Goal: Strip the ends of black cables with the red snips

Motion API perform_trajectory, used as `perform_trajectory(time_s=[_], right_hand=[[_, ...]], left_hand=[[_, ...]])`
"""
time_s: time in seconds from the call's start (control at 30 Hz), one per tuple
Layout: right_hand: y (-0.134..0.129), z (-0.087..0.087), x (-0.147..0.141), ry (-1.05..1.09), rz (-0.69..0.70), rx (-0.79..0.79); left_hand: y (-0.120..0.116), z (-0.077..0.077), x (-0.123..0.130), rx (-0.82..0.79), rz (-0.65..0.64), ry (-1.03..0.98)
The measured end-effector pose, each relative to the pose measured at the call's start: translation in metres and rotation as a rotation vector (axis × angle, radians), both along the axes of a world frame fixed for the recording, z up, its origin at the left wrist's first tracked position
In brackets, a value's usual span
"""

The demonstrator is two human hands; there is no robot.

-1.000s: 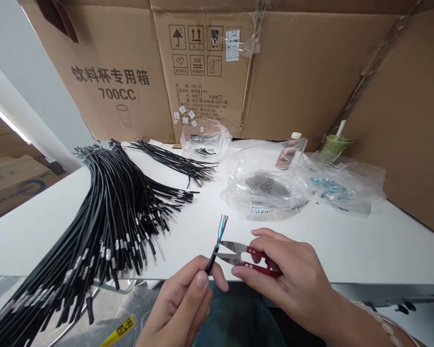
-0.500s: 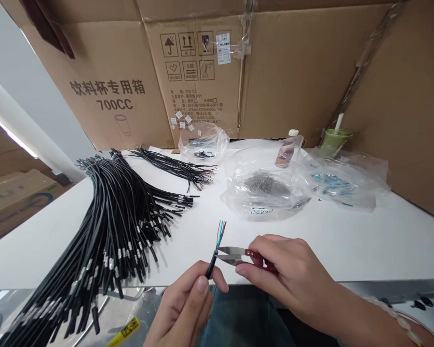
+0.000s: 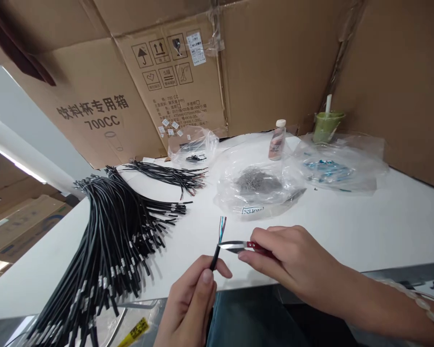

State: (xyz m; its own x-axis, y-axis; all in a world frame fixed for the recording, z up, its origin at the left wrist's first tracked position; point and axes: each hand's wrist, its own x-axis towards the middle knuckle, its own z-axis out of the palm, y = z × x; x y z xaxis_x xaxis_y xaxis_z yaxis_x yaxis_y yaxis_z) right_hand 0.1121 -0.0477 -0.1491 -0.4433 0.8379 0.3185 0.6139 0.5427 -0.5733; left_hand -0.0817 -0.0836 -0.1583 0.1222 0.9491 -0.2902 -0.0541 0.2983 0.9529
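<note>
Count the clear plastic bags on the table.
3: a small bag at the back, a middle bag holding grey pieces, and a right bag holding blue pieces. More may be hidden.

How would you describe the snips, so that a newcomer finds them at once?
Near the front edge of the white table, look for the right hand. It holds snips whose silver blades point to a black cable. Their red handle sets them apart from the cable bundle.

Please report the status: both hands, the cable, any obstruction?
Left hand pinching black cable, coloured wires exposed. Right hand holding red snips, tips at wires' base. No obstruction seen.
</note>
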Motion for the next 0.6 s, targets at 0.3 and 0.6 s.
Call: perform_trajectory(time_s=[0.3,0.6], right_hand=[[0.073,0.017,0.058,-0.043,-0.192,-0.068],[0.148,0.012,0.075,-0.163,-0.273,-0.086]], left_hand=[[0.106,0.012,0.057,0.335,-0.278,0.192],[0.186,0.005,0.094,0.364,-0.181,0.405]])
